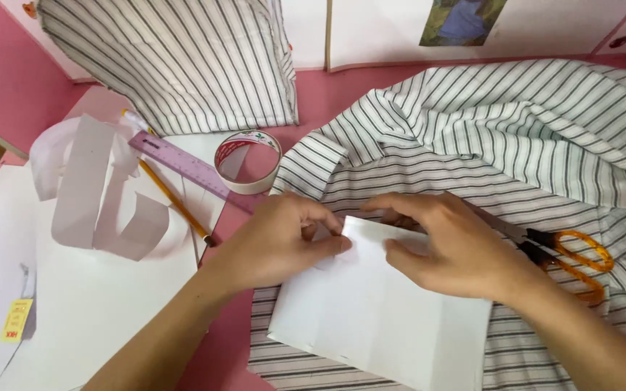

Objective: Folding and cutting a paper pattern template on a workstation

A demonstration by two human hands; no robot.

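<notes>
Both hands pinch the paper's top edge on the striped cloth near the table's right side: left hand and right hand closed on it; press evenly, keeping the fold straight, scissors beside
</notes>
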